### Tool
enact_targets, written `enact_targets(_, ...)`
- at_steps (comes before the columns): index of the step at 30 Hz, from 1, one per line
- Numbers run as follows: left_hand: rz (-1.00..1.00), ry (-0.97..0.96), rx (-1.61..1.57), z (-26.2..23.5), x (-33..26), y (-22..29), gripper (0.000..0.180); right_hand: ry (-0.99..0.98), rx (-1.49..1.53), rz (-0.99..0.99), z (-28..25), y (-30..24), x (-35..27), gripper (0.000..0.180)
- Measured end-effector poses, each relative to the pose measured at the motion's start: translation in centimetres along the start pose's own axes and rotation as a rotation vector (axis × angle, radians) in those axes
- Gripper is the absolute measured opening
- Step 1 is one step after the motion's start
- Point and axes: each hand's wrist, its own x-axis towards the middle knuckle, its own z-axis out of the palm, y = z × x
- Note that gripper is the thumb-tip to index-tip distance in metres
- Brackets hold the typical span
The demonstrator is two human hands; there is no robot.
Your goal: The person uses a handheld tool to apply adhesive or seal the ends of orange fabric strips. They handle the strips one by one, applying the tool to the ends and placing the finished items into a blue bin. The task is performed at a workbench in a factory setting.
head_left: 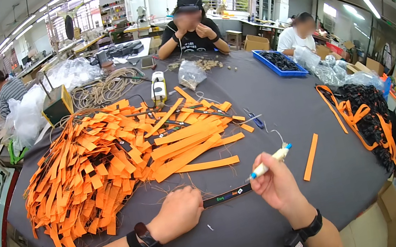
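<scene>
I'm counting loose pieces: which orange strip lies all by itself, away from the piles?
The single orange strip lying diagonally on the dark table, just right of the right hand. Every other orange strip overlaps the big heap or tangles with the black pile.

Work table, seen from the person's seat

On the table (269, 111), a heap of strips (104, 160) lies to the left; a single strip (311, 157) lies to the right, with a pile of straps (370, 121) beyond it at the right edge. Near the front edge a strap (227, 195) lies between the left hand (181, 211) and the right hand (273, 184). Behind, a tray (279, 62) sits at the far right and a cord coil (106, 89) at the far left.
</scene>
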Motion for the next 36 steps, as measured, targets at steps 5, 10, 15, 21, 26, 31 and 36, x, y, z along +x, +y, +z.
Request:
enact_targets(5, 0.152, 0.172, -0.010, -0.1, -0.5, 1.1, 0.015, -0.105, -0.136, -0.025, 0.0, 1.0, -0.6, 0.023)
enact_targets(10, 0.293, 0.027, 0.349, -1.6, -0.7, 2.3, 0.015, -0.079, -0.210, -0.117, 0.3, 1.9, -0.6, 0.020)
enact_targets(15, 0.214, 0.046, 0.149, -0.6, -1.4, 2.6, 0.013, -0.069, -0.271, 0.013, 0.5, 4.5, -0.4, 0.019)
enact_targets(21, 0.144, 0.080, -0.185, -0.5, -1.7, 0.8, 0.020, -0.105, -0.254, -0.020, -0.7, 5.8, 0.7, 0.021)
enact_targets(26, -0.083, 0.018, -0.341, -1.1, -0.8, 1.4, 0.026, -0.065, -0.207, 0.009, -0.9, 5.9, 1.2, 0.019)
enact_targets(31, 0.077, 0.032, -0.205, -0.7, 0.9, 0.9, 0.030, -0.048, -0.082, 0.034, -0.9, 5.7, 1.1, 0.016)
enact_targets(36, -0.030, -0.364, -0.075, -2.1, 2.9, 0.9, 0.030, -0.039, -0.058, 0.032, -0.8, 5.7, 1.2, 0.016)
